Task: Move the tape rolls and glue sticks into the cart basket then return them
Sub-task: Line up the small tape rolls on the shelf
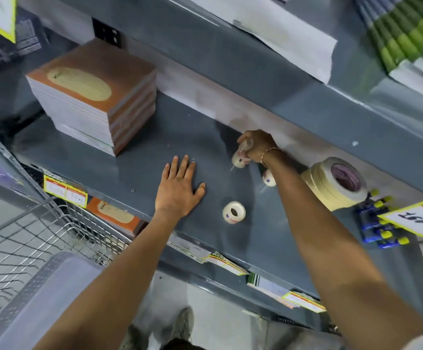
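My right hand is closed around a small white tape roll at the back of the grey shelf. A second small roll lies just right of my wrist, partly hidden by the forearm. A third small white roll lies near the shelf's front edge. My left hand rests flat on the shelf, fingers spread, holding nothing. A stack of large masking tape rolls lies to the right. Blue glue sticks with yellow caps lie beyond it.
A stack of brown-covered notebooks stands on the shelf's left. The wire cart basket is at lower left with a translucent plastic bin beside it. Price tags line the shelf edge. Another shelf overhangs above.
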Demonstrator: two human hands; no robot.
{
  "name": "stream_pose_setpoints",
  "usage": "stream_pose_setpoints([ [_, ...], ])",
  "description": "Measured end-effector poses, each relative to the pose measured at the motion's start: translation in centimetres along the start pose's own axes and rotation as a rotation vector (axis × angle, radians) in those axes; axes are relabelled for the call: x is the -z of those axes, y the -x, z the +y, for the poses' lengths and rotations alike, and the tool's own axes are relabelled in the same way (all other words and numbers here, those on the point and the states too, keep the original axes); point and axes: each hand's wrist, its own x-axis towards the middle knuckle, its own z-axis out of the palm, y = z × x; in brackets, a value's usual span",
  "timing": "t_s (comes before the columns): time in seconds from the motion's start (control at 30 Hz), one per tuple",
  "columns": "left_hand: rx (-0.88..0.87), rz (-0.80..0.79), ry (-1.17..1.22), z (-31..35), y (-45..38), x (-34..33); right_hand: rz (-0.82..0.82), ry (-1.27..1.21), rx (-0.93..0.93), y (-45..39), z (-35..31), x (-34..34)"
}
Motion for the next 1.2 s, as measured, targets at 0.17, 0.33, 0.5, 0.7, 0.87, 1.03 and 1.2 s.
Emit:
stream_pose_setpoints([
  [0.17,0.000,0.022,0.013,0.0,-0.1,0.1,-0.068,0.127,-0.011,-1.3,-0.6,-0.1],
  [0.33,0.002,0.023,0.025,0.0,-0.1,0.1,-0.060,0.104,-0.024,-1.6,-0.1,-0.6],
  [0.5,0.004,0.021,0.034,0.1,0.0,0.2,-0.046,0.074,-0.016,-1.7,0.1,-0.9],
  [0.7,0.003,0.005,0.000,0.1,-0.1,0.0,0.160,0.091,0.002,2.2,-0.3,-1.3],
  [0.87,-0.005,-0.002,-0.016,0.3,0.0,0.0,-0.124,0.104,-0.108,9.0,1.5,-9.9],
  [1.03,-0.018,-0.014,-0.059,0.3,0.0,0.0,0.015,0.115,-0.054,10.3,2.7,-11.0],
  [1.2,-0.010,0.006,-0.058,0.3,0.0,-0.2,0.251,0.040,-0.102,7.1,5.5,-1.8],
])
